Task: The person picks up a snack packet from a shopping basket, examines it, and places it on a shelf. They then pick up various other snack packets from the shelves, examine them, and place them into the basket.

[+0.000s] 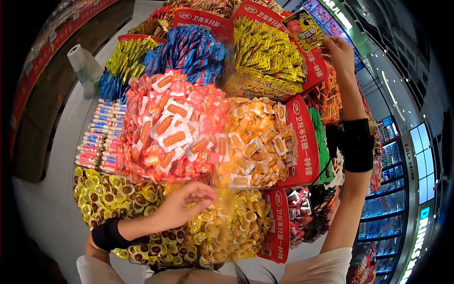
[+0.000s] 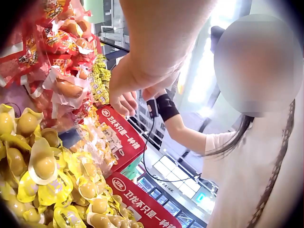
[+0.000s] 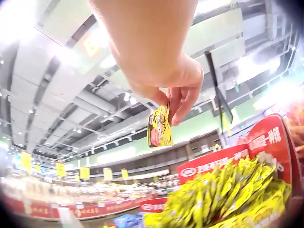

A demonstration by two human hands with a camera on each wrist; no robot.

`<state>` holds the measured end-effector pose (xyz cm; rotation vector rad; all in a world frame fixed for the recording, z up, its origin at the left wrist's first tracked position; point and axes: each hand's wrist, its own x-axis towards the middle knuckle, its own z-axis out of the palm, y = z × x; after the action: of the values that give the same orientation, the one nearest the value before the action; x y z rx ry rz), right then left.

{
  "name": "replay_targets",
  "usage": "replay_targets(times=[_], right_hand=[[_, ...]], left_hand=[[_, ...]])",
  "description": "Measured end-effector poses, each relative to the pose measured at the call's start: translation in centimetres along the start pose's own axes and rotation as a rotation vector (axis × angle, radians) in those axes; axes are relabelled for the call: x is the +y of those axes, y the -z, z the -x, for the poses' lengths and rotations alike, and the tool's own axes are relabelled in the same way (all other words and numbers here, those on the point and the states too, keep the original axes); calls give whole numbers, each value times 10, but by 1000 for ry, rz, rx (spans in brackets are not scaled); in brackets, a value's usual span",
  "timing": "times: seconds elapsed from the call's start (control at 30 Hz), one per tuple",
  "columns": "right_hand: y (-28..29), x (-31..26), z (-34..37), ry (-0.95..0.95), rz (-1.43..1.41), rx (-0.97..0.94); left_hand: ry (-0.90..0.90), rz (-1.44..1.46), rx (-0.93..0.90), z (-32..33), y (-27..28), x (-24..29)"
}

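My right hand (image 1: 339, 53) pinches a yellow and black snack packet (image 1: 304, 29) by its edge, above the bin of yellow packets (image 1: 267, 49). In the right wrist view the packet (image 3: 160, 127) hangs from the thumb and fingertips of the hand (image 3: 164, 78). My left hand (image 1: 182, 206) hovers over the yellow-wrapped eggs (image 1: 231, 229), fingers loosely bent and holding nothing. The left wrist view shows that hand (image 2: 142, 78) beside red-wrapped sausages (image 2: 69, 88), apart from them.
Blue packets (image 1: 191, 54) stand left of the yellow ones. Red-wrapped sausages (image 1: 172, 125) and orange-wrapped pieces (image 1: 257, 142) fill the middle bins. Red dividers (image 1: 302, 142) rise along the right side. A roll of clear bags (image 1: 84, 66) stands at the upper left.
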<state>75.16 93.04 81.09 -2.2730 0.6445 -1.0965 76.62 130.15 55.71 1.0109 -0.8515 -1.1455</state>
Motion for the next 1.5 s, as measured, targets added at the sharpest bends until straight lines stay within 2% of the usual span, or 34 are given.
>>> replay_targets(times=[0.13, 0.27, 0.37, 0.47, 0.6, 0.73, 0.83, 1.0, 1.23, 1.5], right_hand=[[6, -50, 99, -69, -76, -319], [4, -61, 171, -158, -104, -579], [1, -72, 206, -168, -51, -744], [-2, -77, 225, -211, 0, -769], [-4, -70, 234, -165, -29, -754], [-1, -71, 243, -238, -55, -696], [-2, -79, 254, -372, -219, -736], [-3, -75, 257, -401, -251, -737], [-9, -61, 255, -507, -391, -770], [-12, -63, 258, -351, -368, -727]], left_hand=[[-173, 41, 51, -3, -9, 15], [-341, 1, 168, -5, -13, 26], [-276, 82, 132, -4, -20, 34], [-166, 135, 79, -2, -34, 33], [-125, 160, 81, 2, -49, 27], [-101, 413, 111, 2, -56, 25], [-121, 478, 120, 2, -60, 23], [-165, 547, 152, 0, -66, 18], [-253, 397, 231, 0, -70, 11], [-271, 401, 300, -4, -69, 5]])
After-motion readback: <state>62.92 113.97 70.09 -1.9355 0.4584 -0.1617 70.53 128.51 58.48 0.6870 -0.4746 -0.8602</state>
